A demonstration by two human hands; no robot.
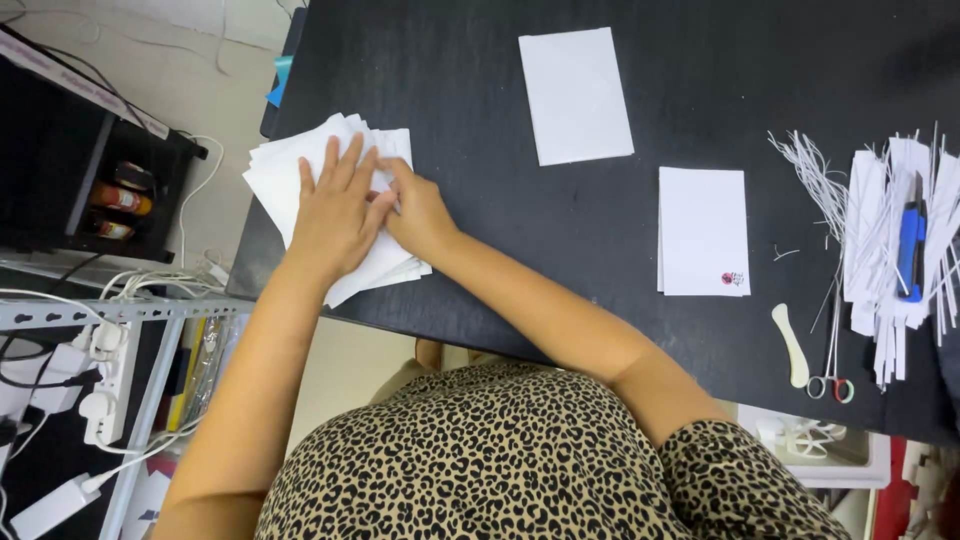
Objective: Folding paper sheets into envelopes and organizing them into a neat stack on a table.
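A loose stack of white paper sheets [285, 170] lies at the left edge of a black table [480, 240]. My left hand [335, 210] rests flat on top of the stack, fingers spread. My right hand [418, 215] lies beside it on the stack's right part, fingers curled and pinching a sheet's edge near my left thumb. Both hands touch each other over the paper.
A single white sheet [577, 95] lies further back and a small white stack [703, 232] sits to the right. At far right are paper strips [880, 250], a blue utility knife [910, 250], small scissors [832, 350] and a white folding tool [792, 345]. Shelves and cables [90, 330] stand left.
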